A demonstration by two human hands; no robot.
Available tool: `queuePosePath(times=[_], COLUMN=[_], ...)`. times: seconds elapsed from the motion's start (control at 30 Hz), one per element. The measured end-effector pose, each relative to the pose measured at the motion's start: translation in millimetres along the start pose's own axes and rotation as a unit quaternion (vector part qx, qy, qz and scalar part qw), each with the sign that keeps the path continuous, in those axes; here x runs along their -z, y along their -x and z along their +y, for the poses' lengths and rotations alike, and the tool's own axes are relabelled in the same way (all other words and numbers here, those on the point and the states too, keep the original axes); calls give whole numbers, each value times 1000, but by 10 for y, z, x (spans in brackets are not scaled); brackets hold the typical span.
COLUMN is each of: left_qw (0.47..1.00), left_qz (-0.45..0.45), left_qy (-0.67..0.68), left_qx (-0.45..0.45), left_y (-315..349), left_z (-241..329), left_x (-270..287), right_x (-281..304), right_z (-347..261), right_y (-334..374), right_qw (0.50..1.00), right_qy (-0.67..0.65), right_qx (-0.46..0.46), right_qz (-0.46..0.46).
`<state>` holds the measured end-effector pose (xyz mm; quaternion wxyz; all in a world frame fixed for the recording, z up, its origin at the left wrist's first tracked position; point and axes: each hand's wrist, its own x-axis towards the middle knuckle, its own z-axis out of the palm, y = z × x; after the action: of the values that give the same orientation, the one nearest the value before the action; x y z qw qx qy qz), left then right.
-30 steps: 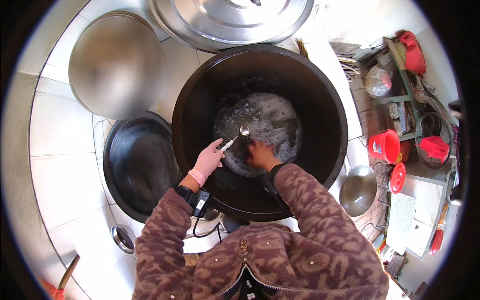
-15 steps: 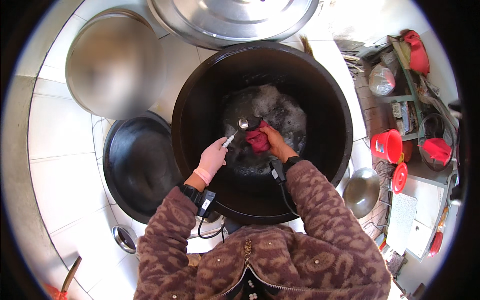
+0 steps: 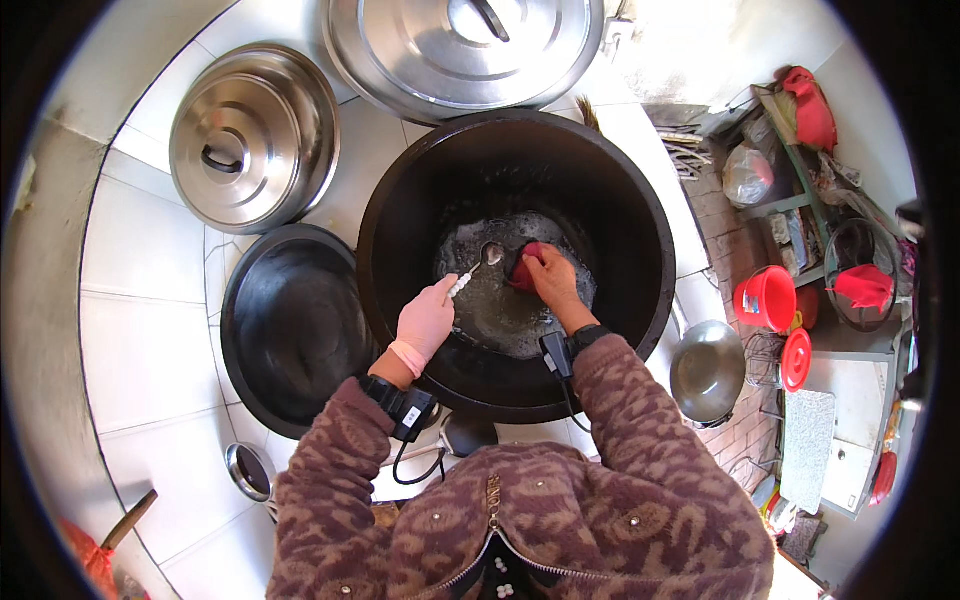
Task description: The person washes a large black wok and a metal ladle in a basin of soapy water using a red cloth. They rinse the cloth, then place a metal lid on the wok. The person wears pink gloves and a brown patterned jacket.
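A large black pot (image 3: pixel 655 205) holds shallow, murky water (image 3: pixel 505 318) with foam at its edges. My left hand (image 3: pixel 427 322), in a pale pink glove, is closed around the white beaded handle of a small metal spoon (image 3: pixel 460 286). The spoon's round bowl tilts down at the water, close to the cloth. My bare right hand (image 3: pixel 558 283) grips a bunched dark red cloth (image 3: pixel 521 276) at the water, just right of the spoon's bowl. Its fingertips press into the cloth, and part of the cloth is hidden under them.
Left of the pot stands a wide black basin (image 3: pixel 290 330). Steel lids (image 3: pixel 245 150) lie at the far left, and a big steel lid (image 3: pixel 460 60) lies beyond the pot. At right are a metal wok (image 3: pixel 708 372), a red bucket (image 3: pixel 766 298) and cluttered shelves.
The spoon's bowl has tipped down toward the water. The red cloth is bunched tighter under my right hand and shows less. The whole view has shifted slightly.
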<state>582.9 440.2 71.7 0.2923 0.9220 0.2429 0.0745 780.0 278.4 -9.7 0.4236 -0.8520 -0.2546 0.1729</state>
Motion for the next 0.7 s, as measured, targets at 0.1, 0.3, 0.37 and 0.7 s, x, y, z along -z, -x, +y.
queuePosePath(times=[0.1,0.3,0.37,0.7], left_qw=[1000,989,976,910], left_qz=[5,-57,-94,-178], left_qy=[-20,134,195,362], left_qx=[7,3,35,96], left_y=[59,186,255,341], left_z=[72,373,495,722], left_x=[-6,116,231,356], right_x=[89,267,320,331], right_z=[-89,-199,-224,-403], right_y=[53,102,140,277], right_qw=[998,913,894,919], right_qy=[-41,-401,-419,-382], right_qx=[-38,-54,-99,-30], right_qz=[34,-61,-123,-97])
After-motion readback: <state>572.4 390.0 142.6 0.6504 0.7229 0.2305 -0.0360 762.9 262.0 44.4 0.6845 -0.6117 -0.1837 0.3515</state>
